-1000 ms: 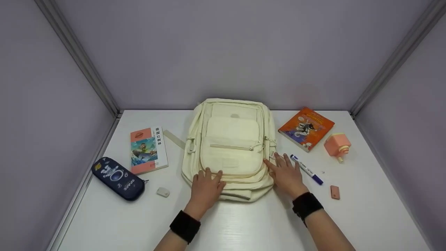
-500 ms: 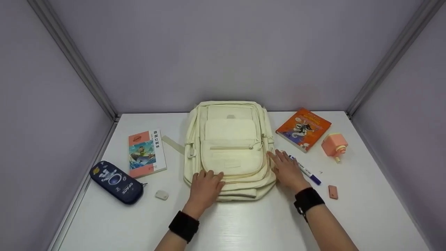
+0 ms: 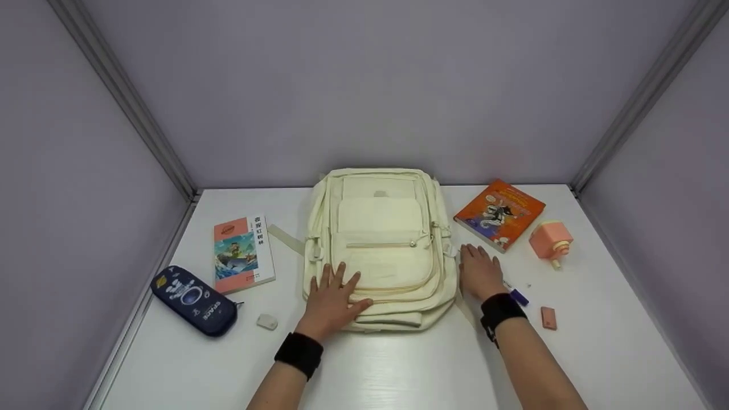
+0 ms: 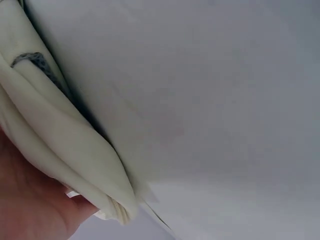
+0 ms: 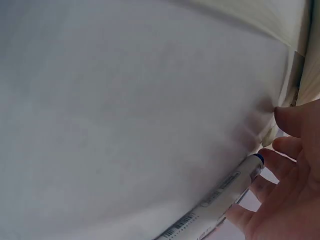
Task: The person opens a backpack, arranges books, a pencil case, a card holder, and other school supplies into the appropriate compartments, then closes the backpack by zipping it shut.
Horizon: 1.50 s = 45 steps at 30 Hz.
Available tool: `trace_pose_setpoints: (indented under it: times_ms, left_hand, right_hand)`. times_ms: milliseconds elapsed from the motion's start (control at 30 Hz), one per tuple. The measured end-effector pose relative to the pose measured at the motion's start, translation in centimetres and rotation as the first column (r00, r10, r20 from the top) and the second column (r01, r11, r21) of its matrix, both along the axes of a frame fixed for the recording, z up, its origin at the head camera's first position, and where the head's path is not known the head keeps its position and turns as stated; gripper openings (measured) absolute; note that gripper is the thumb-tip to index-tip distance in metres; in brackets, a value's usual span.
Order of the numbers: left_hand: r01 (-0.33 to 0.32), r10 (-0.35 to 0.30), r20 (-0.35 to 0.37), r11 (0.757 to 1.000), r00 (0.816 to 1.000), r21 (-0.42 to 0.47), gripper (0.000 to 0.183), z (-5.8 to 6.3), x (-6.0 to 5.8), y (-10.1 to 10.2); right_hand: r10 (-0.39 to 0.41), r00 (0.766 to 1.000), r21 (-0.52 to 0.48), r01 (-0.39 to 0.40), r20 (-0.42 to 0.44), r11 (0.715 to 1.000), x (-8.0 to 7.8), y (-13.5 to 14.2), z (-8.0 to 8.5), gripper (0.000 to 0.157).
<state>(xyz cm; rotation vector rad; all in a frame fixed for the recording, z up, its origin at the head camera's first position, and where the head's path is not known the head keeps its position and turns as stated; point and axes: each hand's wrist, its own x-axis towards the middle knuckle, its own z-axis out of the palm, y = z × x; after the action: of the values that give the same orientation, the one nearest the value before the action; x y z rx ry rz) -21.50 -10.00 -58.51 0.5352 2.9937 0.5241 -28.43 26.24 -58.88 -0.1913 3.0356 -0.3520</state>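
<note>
A cream backpack [image 3: 381, 216] lies flat, front pockets up, at the back middle of the white table. My left hand [image 3: 330, 302] rests with spread fingers on its lower left front; in the left wrist view the thumb is at the edge of the folded fabric [image 4: 75, 135]. Beside the bag's right side, my right hand [image 3: 480, 273] is low over the table, near a side buckle [image 3: 450, 250]. It covers most of a white and blue marker [image 3: 519, 296] in the head view. The right wrist view shows the marker barrel [image 5: 215, 200] right by the loosely extended fingers.
Left of the bag are a pink-and-white book [image 3: 242, 253], a navy pencil case [image 3: 195, 300] and a small grey-white eraser [image 3: 266, 322]. On the right lie an orange book [image 3: 501, 215], a pink pencil sharpener [image 3: 551, 239] and a small reddish eraser [image 3: 548, 318]. Walls enclose the table.
My right hand has moved off the backpack's right edge onto the side, now over the marker. The left hand's fingers have spread wider on the bag's front.
</note>
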Motion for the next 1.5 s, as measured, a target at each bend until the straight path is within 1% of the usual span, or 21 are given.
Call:
trace_pose_setpoints:
  times_ms: [100,233,367,400,500,600,633,700,767,867,967,1100,1200,1333,1500]
  left_hand:
    - [-0.002,0.003,0.013,1.0,1.0,-0.021,0.081,0.2,-0.1,0.2]
    - [-0.001,0.002,0.022,1.0,1.0,-0.022,0.081,0.2,-0.3,0.3]
    - [0.003,-0.003,0.022,1.0,1.0,-0.025,0.081,0.1,-0.3,0.3]
    - [0.004,-0.004,0.02,1.0,1.0,-0.025,0.081,0.1,-0.3,0.3]
    - [0.004,-0.003,0.01,1.0,1.0,-0.029,0.081,0.1,-0.3,0.3]
    - [0.0,0.0,0.007,0.999,1.0,-0.036,0.081,0.0,-0.2,0.4]
    - [-0.001,0.001,0.009,0.999,1.0,-0.038,0.081,0.1,-0.2,0.5]
    - [0.001,0.0,0.021,0.999,1.0,-0.037,0.081,0.1,-0.1,0.6]
    - [0.001,0.0,0.032,0.999,0.999,-0.033,0.082,0.1,-0.1,0.7]
    - [-0.013,0.015,0.048,0.999,0.999,-0.04,0.083,0.1,-0.1,0.8]
    - [-0.036,0.038,0.058,0.999,0.998,-0.041,0.083,0.1,-0.3,0.8]
    - [-0.055,0.057,0.085,0.998,0.995,-0.03,0.082,0.2,-0.4,0.9]
    - [-0.061,0.062,0.093,0.998,0.994,-0.021,0.081,0.3,-0.4,1.0]
    - [-0.078,0.08,0.089,0.997,0.993,-0.025,0.08,0.4,-0.4,1.2]
    - [-0.1,0.102,0.078,0.995,0.992,-0.028,0.078,0.5,-0.2,1.5]
  right_hand:
    - [-0.005,1.0,-0.006,0.005,-0.017,1.0,-0.2,-0.3,-0.2,0.043]
    - [0.001,1.0,-0.025,-0.002,-0.027,1.0,-0.7,-0.3,-0.6,0.041]
    - [0.001,1.0,-0.097,-0.001,-0.004,0.995,-1.0,-0.2,-0.9,0.042]
    - [-0.004,1.0,-0.115,0.003,-0.01,0.993,-1.1,-0.2,-1.0,0.041]
    - [-0.045,0.995,-0.142,0.033,-0.084,0.989,-1.3,-0.6,-1.0,0.034]
    - [-0.119,0.978,-0.132,0.096,-0.172,0.987,-1.5,-1.1,-0.8,0.023]
    - [-0.139,0.972,-0.122,0.117,-0.19,0.986,-1.5,-1.3,-0.7,0.02]
    - [-0.168,0.968,-0.092,0.153,-0.189,0.984,-1.5,-1.5,-0.5,0.017]
    - [-0.177,0.969,-0.075,0.166,-0.174,0.983,-1.4,-1.6,-0.2,0.017]
    - [-0.171,0.973,-0.092,0.158,-0.154,0.983,-1.3,-1.5,0.2,0.016]
    - [-0.145,0.973,-0.138,0.121,-0.178,0.983,-1.3,-1.3,0.5,0.015]
    - [-0.09,0.975,-0.164,0.057,-0.202,0.985,-1.1,-0.9,0.7,0.017]
    - [-0.067,0.983,-0.186,0.035,-0.171,0.982,-0.8,-0.3,0.6,0.019]
    - [-0.04,0.994,-0.202,0.02,-0.098,0.979,-0.1,0.2,0.5,0.023]
    - [-0.022,0.999,-0.183,0.014,-0.044,0.983,0.9,0.5,1.0,0.024]
